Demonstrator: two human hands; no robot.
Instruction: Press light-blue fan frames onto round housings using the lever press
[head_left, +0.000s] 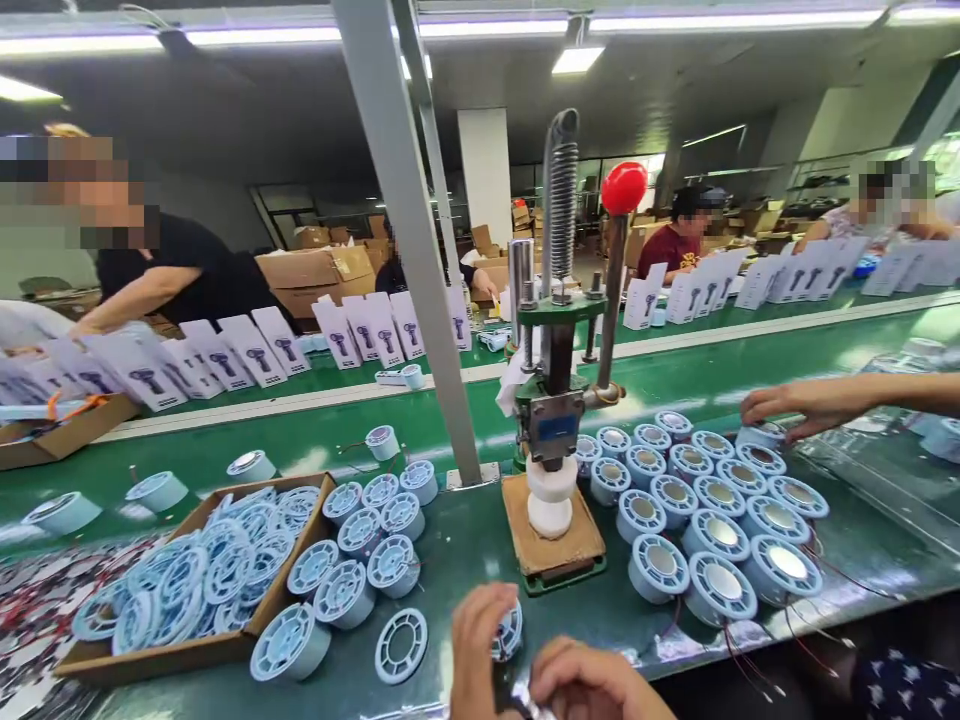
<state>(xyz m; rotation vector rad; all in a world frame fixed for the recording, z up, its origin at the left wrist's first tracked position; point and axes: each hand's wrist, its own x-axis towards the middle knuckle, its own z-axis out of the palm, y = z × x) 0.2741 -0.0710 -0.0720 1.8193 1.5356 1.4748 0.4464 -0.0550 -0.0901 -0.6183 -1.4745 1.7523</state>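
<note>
My left hand [480,650] is curled around a light blue round housing [508,632] near the table's front edge. Beside it, my right hand [585,680] has its fingers bent together over a small shiny piece, too hidden to name. Just beyond my hands stands a hand press [556,420] with a red knob [624,188] and a white round block [550,515] on its brown base. A loose light blue ring [400,646] lies flat to the left of my hands.
A cardboard box [304,540] of light blue rings and several housings [343,592] stand left. Many housings with metal discs [715,535] stand right, where another person's hand [814,402] touches one. A metal post [409,240] rises behind. White boxes [259,350] line the far side.
</note>
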